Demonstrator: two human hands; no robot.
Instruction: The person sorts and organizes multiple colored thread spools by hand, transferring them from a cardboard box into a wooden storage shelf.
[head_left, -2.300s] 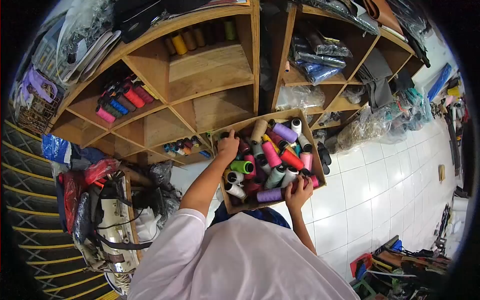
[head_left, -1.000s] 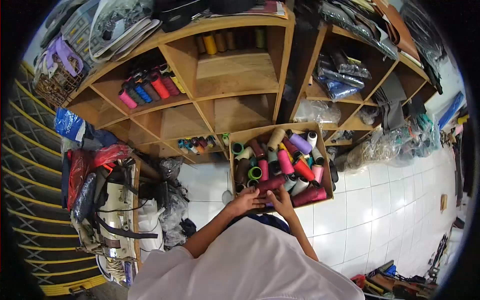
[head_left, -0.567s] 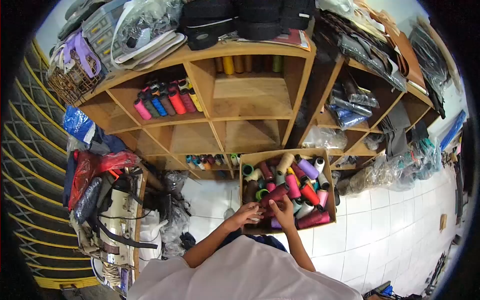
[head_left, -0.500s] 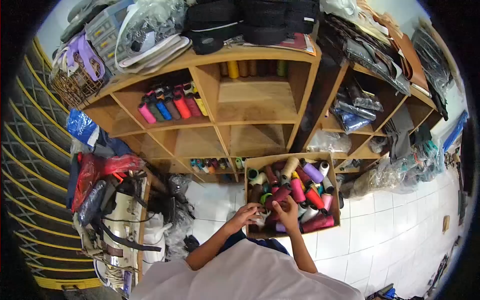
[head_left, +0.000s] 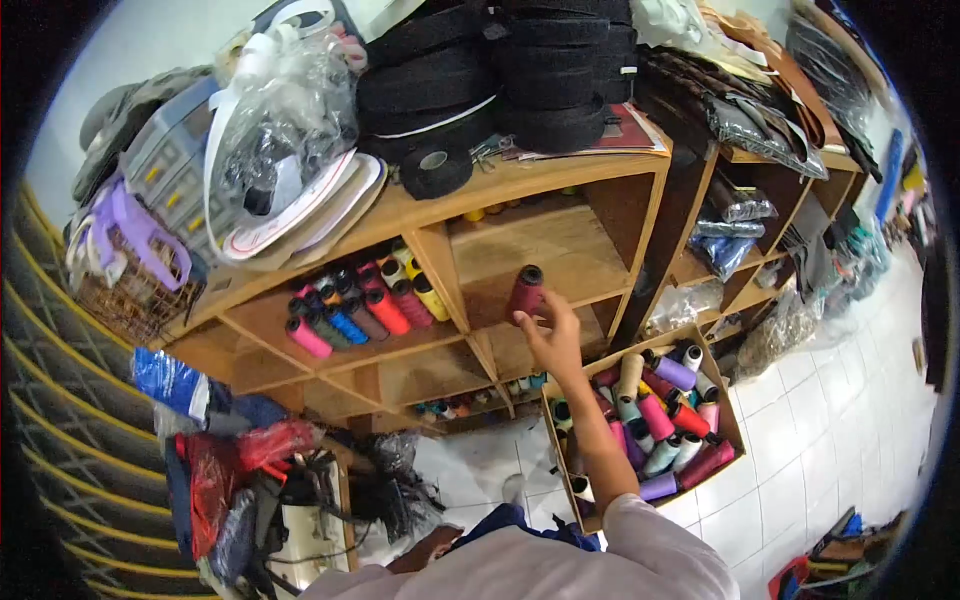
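Observation:
My right hand [head_left: 552,338] is raised in front of the wooden shelf, its fingers closed around a dark maroon thread cone [head_left: 526,290]. The cone stands almost upright at the front of an upper middle compartment [head_left: 545,243]; whether its base touches the board is hard to tell. Below my right forearm, an open cardboard box [head_left: 727,400] holds many thread cones in purple, pink, red, white and beige. Packed in the compartment to the left are more cones, among them a red cone [head_left: 387,312] and a yellow cone [head_left: 428,298]. My left hand cannot be made out.
Black rolls [head_left: 430,85] and a plastic-wrapped bundle [head_left: 285,130] lie on top of the shelf. A second shelf [head_left: 755,255] with wrapped packets stands to the right. At lower left are a sewing machine [head_left: 310,540] and red plastic bags [head_left: 215,480]. The floor [head_left: 800,430] is white tile.
My right hand has lifted the maroon thread cone out of the box and up to the shelf. My left hand has left the box and dropped from sight. The view has shifted.

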